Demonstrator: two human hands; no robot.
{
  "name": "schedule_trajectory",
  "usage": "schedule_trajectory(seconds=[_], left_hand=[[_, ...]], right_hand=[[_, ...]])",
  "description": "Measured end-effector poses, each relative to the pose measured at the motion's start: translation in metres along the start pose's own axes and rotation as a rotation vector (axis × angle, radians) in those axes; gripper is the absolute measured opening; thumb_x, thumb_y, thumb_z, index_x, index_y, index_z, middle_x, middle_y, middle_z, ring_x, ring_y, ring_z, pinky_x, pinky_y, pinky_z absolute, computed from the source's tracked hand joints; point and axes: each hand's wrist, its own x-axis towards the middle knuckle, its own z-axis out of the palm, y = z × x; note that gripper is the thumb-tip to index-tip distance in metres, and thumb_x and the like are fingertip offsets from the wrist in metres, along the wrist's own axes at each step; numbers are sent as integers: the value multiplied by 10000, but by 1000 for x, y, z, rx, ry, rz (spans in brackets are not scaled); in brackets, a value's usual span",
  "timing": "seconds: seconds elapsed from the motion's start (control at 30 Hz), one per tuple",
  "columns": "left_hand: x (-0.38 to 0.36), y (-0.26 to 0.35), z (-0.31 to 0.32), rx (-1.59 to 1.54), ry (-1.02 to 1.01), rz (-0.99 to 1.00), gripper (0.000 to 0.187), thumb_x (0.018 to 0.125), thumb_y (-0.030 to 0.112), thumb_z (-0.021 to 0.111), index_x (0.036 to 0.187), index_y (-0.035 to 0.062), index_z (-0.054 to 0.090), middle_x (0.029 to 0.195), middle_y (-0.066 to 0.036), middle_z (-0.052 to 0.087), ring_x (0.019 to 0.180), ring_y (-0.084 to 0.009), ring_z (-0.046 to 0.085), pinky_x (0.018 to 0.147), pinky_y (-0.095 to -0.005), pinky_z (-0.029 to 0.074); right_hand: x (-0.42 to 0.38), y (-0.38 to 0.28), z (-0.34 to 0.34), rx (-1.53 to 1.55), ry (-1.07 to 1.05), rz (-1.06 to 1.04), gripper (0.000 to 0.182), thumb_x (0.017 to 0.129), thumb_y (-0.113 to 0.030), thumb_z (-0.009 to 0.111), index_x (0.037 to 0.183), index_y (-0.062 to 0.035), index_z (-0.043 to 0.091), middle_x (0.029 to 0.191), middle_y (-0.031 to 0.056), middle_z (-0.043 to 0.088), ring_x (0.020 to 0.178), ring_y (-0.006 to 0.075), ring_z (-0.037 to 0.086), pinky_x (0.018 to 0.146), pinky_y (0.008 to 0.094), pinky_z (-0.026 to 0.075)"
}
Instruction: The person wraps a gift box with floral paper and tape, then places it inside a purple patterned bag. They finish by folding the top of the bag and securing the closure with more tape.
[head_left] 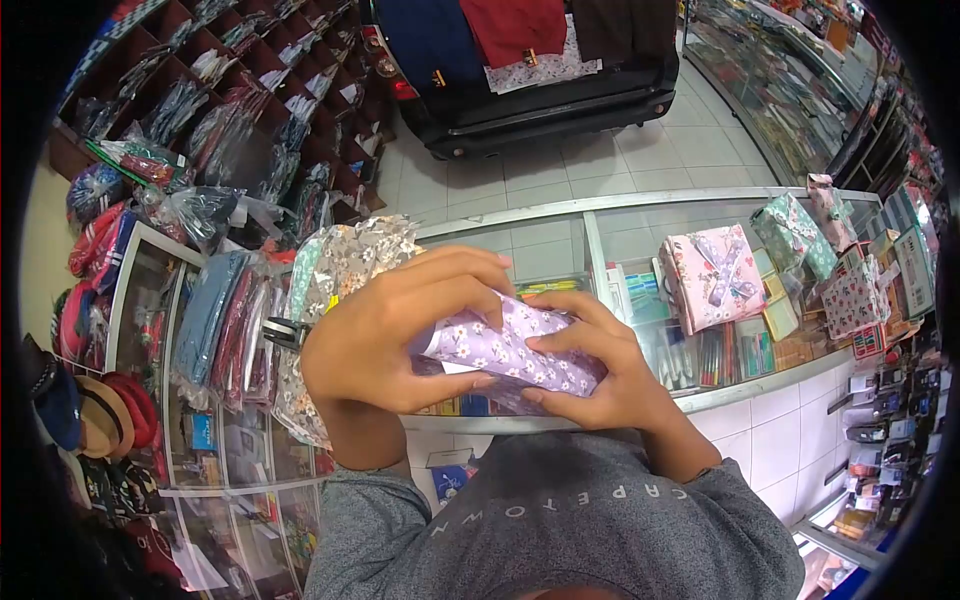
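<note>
A small parcel in lilac paper with white daisies (520, 345) is held up in front of my chest, above the glass counter. My left hand (400, 320) curls round its left end, the fingers over the top and the thumb along the lower edge. From the other side, my right hand (595, 365) grips the right end between thumb and fingers. A white patch of the paper's underside shows near my left thumb. Behind my left wrist lie sheets of brown floral paper (350, 260). Black looped handles (285, 332), which look like scissors, rest beside them.
On the counter's right stand a pink wrapped gift with a lilac bow (715, 275), a green floral gift (793, 235) and a cherry-patterned one (853, 290). Folded clothes in plastic (225, 325) are stacked at left. Beyond the metal counter edge (520, 222) is a car's open rear (540, 115).
</note>
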Motion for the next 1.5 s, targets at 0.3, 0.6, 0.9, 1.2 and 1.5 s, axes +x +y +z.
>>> schedule_trajectory(seconds=[0.3,0.6,0.9,1.2,1.5], left_hand=[[-6,2,1,-13,11,-28,329,696,163,905,899,23,687,1253,-214,635,1304,-444,591,1041,-476,501],[-8,10,-6,60,9,-77,484,686,245,907,1060,20,697,1306,-232,620,1320,-456,577,1069,-482,472],[-28,11,16,-33,167,-335,808,736,215,916,1423,9,545,1223,-180,693,1109,-257,692,944,-382,527],[-18,17,22,-33,262,-305,533,706,72,889,1198,-21,709,1098,-183,747,993,-268,744,862,-324,558],[-22,15,35,-129,395,-318,417,741,89,872,1120,-18,737,1117,-189,756,1004,-243,752,884,-336,569]], right_hand=[[0,2,0,-37,11,-13,389,694,-125,905,1058,-61,784,1349,228,641,1273,384,603,1046,450,479],[-1,5,2,-63,27,-33,369,745,-238,917,1063,-81,816,1315,195,658,1238,372,603,1050,457,465],[-3,4,2,-36,58,1,357,737,-170,889,1072,-75,813,1326,212,665,1258,376,608,1087,468,448],[-1,-2,-1,-5,71,8,313,725,-102,869,1030,-52,815,1284,217,687,1226,370,638,1066,456,467],[-1,5,1,-46,104,-21,268,734,-146,905,969,-53,819,1228,186,710,1174,355,658,1000,434,512]])
